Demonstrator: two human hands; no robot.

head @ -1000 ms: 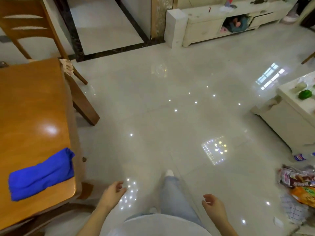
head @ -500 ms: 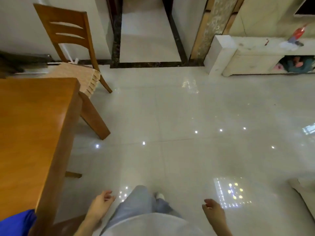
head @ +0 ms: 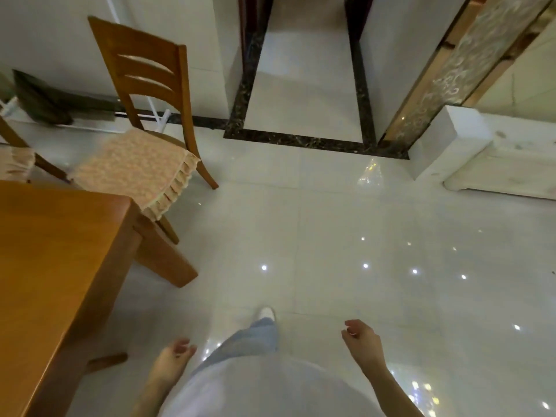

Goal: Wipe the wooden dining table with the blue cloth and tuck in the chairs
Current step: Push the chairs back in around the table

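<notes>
Head view: wooden dining table (head: 51,266) at left, top bare in the visible part; blue cloth out of frame. Chair (head: 144,130) with cushioned seat stands at the far corner, seat just beside the table edge, apparently not pushed under. Left hand (head: 173,361) and right hand (head: 362,341) hang loose, fingers curled, empty, above glossy floor (head: 361,236).

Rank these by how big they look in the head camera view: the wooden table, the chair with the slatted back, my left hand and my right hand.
1. Wooden table, largest, though it sits nearest the camera.
2. Chair, farther off.
3. Left hand and right hand look about alike, so I won't rank them.
</notes>
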